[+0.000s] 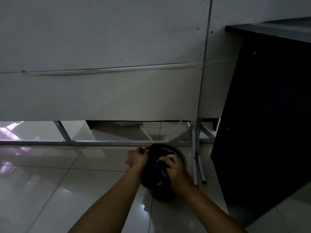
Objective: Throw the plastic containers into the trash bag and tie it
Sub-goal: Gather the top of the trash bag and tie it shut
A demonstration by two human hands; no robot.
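Observation:
A black trash bag [157,172] sits inside a round green mesh basket [178,153] on the tiled floor. My left hand [137,158] grips the bag's edge at the basket's left rim, fingers curled around it. My right hand [175,169] holds a bunched part of the bag over the basket's middle. No plastic containers show; the bag's inside is too dark to make out.
A grey partition wall [101,89] on a metal frame [101,142] stands just behind the basket. A tall dark cabinet [269,115] rises at the right, close to the basket. Glossy floor tiles [50,190] spread to the left and front.

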